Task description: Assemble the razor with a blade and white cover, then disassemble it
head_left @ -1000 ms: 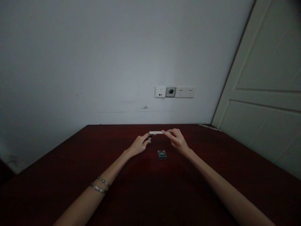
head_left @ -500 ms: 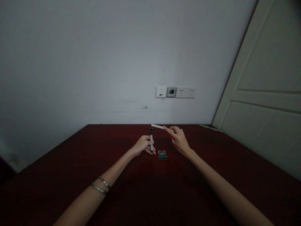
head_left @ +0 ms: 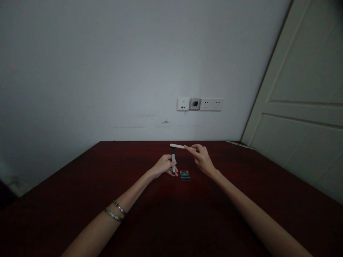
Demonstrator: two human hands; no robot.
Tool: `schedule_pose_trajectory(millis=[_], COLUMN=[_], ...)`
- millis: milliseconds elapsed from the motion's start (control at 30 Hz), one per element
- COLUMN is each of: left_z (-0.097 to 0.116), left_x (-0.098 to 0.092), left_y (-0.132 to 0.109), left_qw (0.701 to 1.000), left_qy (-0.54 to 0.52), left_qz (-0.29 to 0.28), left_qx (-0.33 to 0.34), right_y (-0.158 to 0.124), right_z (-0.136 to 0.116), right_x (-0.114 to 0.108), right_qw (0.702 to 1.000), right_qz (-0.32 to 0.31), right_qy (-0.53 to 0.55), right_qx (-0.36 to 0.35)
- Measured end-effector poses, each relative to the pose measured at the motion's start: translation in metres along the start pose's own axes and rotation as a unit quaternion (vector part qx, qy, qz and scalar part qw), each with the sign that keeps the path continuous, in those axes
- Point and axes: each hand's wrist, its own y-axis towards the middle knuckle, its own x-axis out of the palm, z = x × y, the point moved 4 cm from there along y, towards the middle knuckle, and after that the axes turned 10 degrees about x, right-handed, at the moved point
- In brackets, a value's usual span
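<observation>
My left hand [head_left: 164, 166] is closed round a slim black and white stick-like piece [head_left: 173, 161] that stands upright over the dark red table [head_left: 171, 214]. My right hand [head_left: 201, 159] pinches one end of a thin white strip [head_left: 177, 146], held roughly level so that its free end sits just above the top of the upright piece. Whether the two touch I cannot tell. A small greenish flat pack [head_left: 184, 175] lies on the table between and just in front of my hands. Two bracelets [head_left: 115, 210] ring my left forearm.
A white wall rises behind the table with a row of sockets and a switch [head_left: 199, 104]. A pale panelled door [head_left: 302, 107] stands at the right. A thin pale object [head_left: 239, 144] lies at the table's far right corner.
A second ago both hands held the pieces in one level line. My left hand has since swung the black and white piece upright, and my right hand lifted the white strip slightly above it.
</observation>
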Motion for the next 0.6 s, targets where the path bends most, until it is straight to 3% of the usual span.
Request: schedule_pose_trajectory(millis=[167,400,600], left_z=[-0.003,-0.007,-0.005], left_x=[-0.004,-0.002,-0.006], left_y=[0.002,0.004,0.004], left_qw=[1.0,0.999,0.998], left_qy=[0.014,0.048,0.053], left_qz=[0.009,-0.005,0.002], left_qx=[0.014,0.021,0.034], right_y=[-0.008,0.001,-0.004], right_z=[0.016,-0.008,0.006], right_x=[-0.001,-0.001,-0.003], right_qw=[1.0,1.0,1.0], right_qz=[0.003,0.001,0.0], right_qy=[-0.002,0.023,0.017], right_qx=[0.009,-0.008,-0.009])
